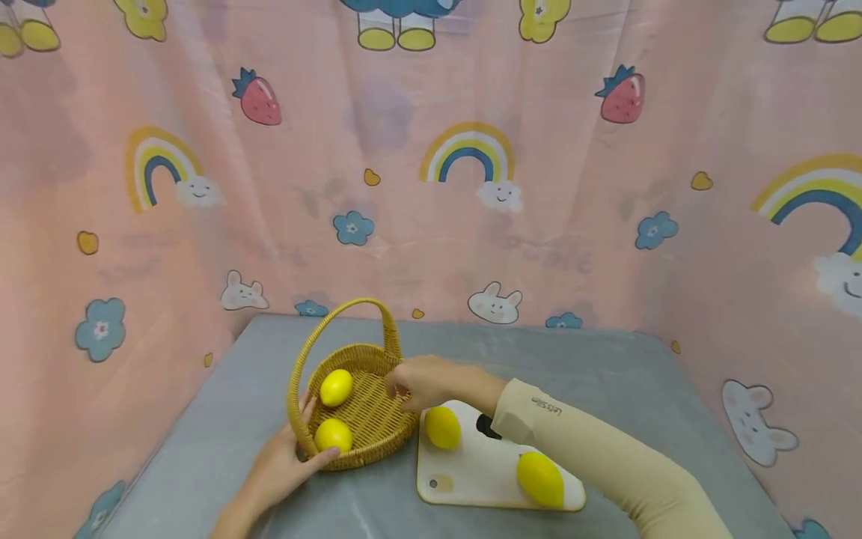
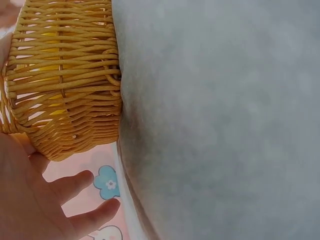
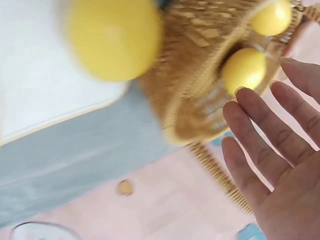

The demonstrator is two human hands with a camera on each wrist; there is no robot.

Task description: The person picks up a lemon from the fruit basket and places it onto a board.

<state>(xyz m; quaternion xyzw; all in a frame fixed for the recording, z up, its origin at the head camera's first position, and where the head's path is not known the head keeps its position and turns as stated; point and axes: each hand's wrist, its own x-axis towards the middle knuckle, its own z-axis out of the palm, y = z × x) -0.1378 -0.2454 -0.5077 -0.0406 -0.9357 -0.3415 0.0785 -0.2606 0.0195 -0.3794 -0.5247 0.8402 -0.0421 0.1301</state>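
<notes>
A wicker basket (image 1: 380,448) with a tall arched handle stands on the table, holding two yellow lemons, one farther back (image 1: 336,388) and one near the front (image 1: 333,435). My left hand (image 1: 279,466) grips its near left side, thumb over the rim; in the left wrist view some fingers spread below the woven wall (image 2: 70,95). Over the basket's right rim hovers my right hand (image 1: 431,380). The right wrist view shows that hand (image 3: 280,150) with straight fingers and nothing held. Two more lemons, left (image 1: 442,427) and right (image 1: 540,479), lie on a white cutting board (image 1: 478,471).
The board, with a black patch (image 1: 486,427) partly under the right sleeve (image 1: 592,449), lies just right of the basket. A grey cloth (image 1: 202,464) covers the table. Pink patterned curtains (image 1: 431,247) enclose its back and sides.
</notes>
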